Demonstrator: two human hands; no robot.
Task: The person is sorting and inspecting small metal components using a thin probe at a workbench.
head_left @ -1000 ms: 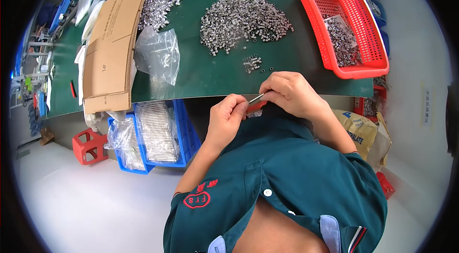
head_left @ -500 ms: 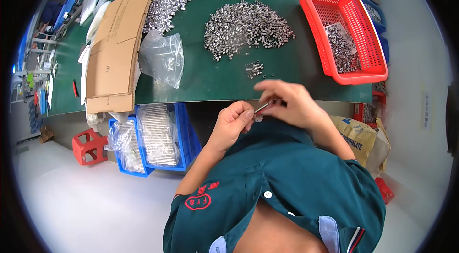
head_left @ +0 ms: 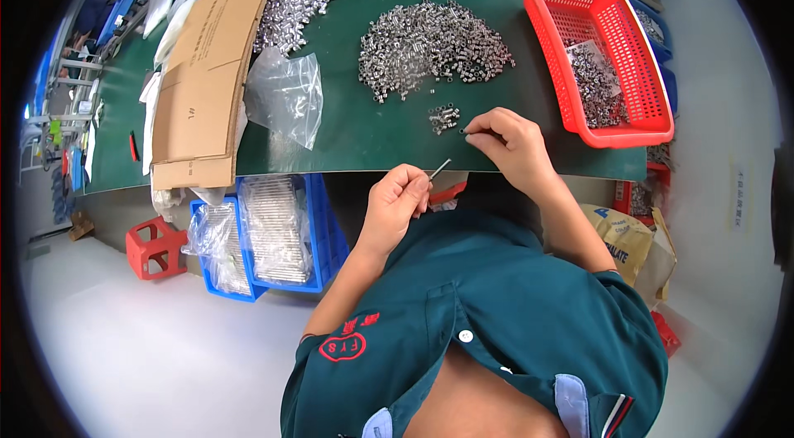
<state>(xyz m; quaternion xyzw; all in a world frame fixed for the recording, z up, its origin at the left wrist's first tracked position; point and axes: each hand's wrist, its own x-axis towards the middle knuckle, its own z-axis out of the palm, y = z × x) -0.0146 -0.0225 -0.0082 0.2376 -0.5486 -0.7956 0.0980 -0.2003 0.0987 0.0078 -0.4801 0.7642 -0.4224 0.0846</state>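
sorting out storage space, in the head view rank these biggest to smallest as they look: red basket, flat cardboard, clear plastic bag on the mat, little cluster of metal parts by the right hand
1-2. flat cardboard and red basket: too alike to rank, and the fisheye bends both.
3. clear plastic bag.
4. little cluster of metal parts, beside the right hand.

My left hand (head_left: 397,202) sits curled near the centre, fingers folded into a loose fist, thumb and forefinger pinched shut at its one o'clock corner. Its forearm runs down toward seven o'clock. My right hand (head_left: 511,144) lies at about two o'clock from the left, well apart from it, palm down, fingertips (head_left: 473,132) pinched toward ten o'clock; its forearm trails to five o'clock
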